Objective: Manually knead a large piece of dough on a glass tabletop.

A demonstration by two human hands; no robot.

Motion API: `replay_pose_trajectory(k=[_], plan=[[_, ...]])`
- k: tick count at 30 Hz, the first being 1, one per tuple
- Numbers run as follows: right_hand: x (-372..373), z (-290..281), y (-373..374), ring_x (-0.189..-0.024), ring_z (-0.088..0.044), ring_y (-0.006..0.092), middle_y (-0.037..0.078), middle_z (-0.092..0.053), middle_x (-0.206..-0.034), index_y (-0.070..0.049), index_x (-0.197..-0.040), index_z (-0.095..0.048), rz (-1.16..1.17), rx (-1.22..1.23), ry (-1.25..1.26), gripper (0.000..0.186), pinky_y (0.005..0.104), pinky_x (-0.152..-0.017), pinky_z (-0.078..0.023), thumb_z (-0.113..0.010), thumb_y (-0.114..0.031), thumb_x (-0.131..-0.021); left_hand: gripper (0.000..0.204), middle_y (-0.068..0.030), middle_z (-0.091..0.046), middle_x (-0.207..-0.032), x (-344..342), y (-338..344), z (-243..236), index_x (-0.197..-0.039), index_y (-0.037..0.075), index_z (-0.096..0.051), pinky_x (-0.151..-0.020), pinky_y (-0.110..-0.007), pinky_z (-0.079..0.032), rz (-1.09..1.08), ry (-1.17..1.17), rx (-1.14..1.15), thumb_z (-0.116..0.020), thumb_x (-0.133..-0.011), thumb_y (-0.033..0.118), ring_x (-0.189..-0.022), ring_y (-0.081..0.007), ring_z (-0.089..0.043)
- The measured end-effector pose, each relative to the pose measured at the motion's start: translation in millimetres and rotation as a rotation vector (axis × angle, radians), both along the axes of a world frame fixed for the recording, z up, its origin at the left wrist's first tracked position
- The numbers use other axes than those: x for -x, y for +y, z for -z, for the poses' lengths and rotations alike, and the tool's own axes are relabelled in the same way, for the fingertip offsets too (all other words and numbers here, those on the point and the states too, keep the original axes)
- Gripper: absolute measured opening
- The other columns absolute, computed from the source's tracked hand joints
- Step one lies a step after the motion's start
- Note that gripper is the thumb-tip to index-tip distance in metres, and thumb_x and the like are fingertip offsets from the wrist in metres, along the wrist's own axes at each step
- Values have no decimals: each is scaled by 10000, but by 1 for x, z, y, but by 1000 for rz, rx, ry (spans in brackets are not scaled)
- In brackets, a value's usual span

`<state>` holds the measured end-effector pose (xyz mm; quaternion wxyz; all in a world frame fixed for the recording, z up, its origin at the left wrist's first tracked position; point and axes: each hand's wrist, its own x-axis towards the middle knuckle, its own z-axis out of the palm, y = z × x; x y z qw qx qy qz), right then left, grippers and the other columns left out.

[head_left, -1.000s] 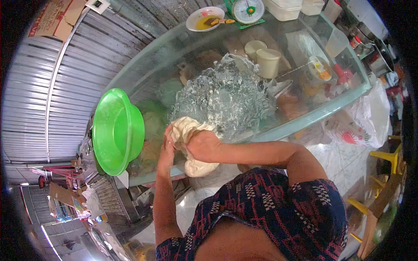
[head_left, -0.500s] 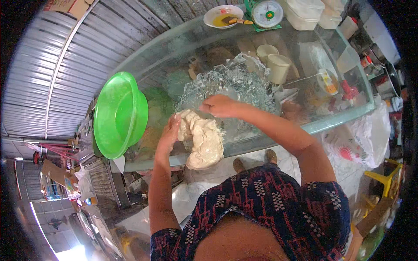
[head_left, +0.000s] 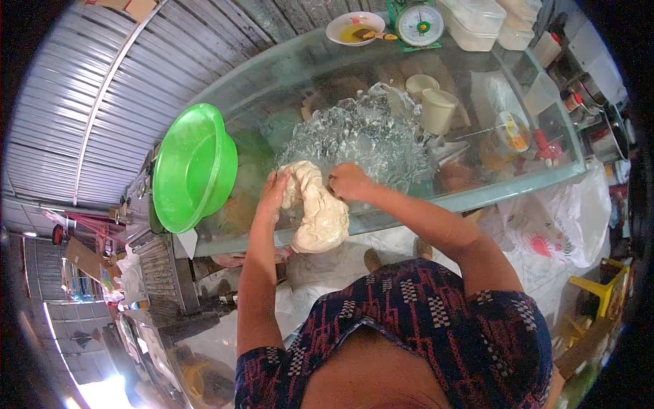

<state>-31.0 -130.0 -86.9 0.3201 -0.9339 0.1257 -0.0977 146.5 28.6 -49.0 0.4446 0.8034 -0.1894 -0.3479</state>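
Note:
A large pale, sticky dough (head_left: 319,221) lies folded at the near edge of the glass tabletop (head_left: 463,201). My left hand (head_left: 271,194) grips its left side, fingers pressed into it. Just right of the dough's upper part, my right hand (head_left: 351,183) is curled closed; what it holds, if anything, is hidden. Behind both hands, a broad white floury smear (head_left: 361,129) covers the glass.
A green plastic basin (head_left: 194,167) stands at the left. Along the back are a bowl of yellow liquid with a brush (head_left: 351,27), a dial scale (head_left: 419,24) and lidded containers (head_left: 477,20). A white sack (head_left: 558,225) and yellow stool (head_left: 599,290) are at right.
My right hand came off the dough, rose leftward and now sits lower, beside it at the right. The dough is less covered by my hands. The view has shifted.

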Motion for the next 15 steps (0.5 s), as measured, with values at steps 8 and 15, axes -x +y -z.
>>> replay_pose_trajectory(k=[8,15], plan=[[82,-43,68,-1075,-568,425,275,-583,-1157,46,-1226,-511,184,-458,-101,595,451,-909,-479,-615,-392,-837,843,-179,-383,-1465,8,9,1,-1472,-2,-280,-1060,-422,-356,-55,-43,50,-579,-893,530,-1319,-297,-405],[99,-42,88,-1178,-540,265,170,-533,-1290,72,-1454,-204,308,-1347,-141,949,369,-977,-446,-803,-95,-736,715,-195,-497,-1340,22,3,-20,-1370,-40,-397,-993,-367,-401,14,-200,13,-620,-885,436,-1208,-271,-499]])
